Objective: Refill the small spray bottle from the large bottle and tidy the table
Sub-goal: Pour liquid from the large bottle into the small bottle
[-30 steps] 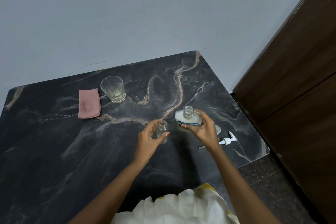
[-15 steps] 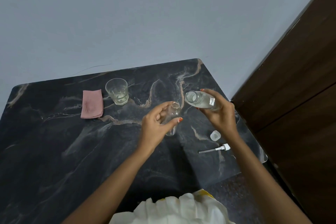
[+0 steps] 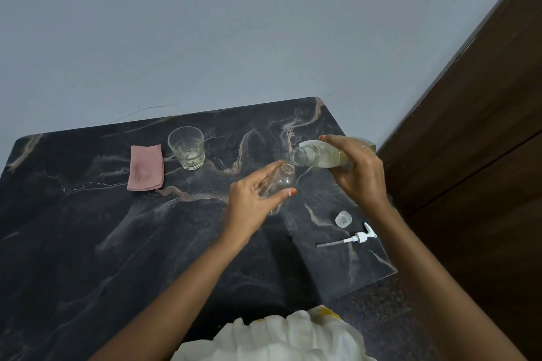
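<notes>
Both bottles now off the table point(image 3: 88, 243), mouths nearly touching at frame centre. Right hand point(image 3: 359, 173) grasps the large bottle point(image 3: 319, 155), tipped further over than half a second ago, neck beside the small spray bottle point(image 3: 280, 182) gripped in the left hand point(image 3: 252, 199). Pouring looks imminent. Cap point(image 3: 343, 218) and spray pump point(image 3: 352, 239) lie lower right.

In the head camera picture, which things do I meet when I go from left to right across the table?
pink cloth → drinking glass → left hand holding the small bottle → large bottle tilted in the right hand. On the table nearer the person: the white cap, then the pump sprayer head.
</notes>
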